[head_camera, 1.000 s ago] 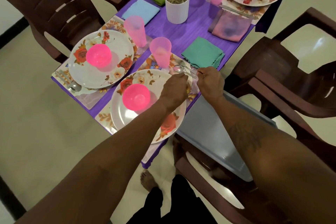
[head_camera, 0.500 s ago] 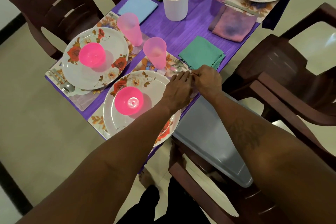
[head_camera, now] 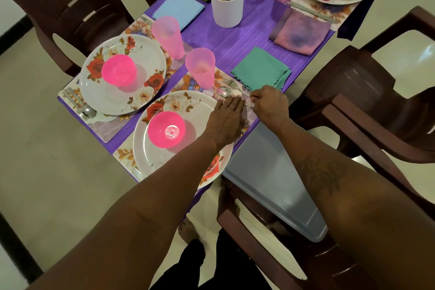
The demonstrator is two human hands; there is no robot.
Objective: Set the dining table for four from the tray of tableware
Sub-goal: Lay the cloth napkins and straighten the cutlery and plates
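- Gleaming pale cream across the tiled floor, catching bright glare at far right.
- Crowding the far left with a dark brown slatted chair.
- Flanking the right with a second brown chair.
- Standing near right as a third chair.
- Cutting across the near left corner as a dark band.

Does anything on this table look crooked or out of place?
Mostly tidy. The nearest plate sits at the very corner of the table, its rim seeming to reach past the edge. The grey tray lies on a chair, not the table.
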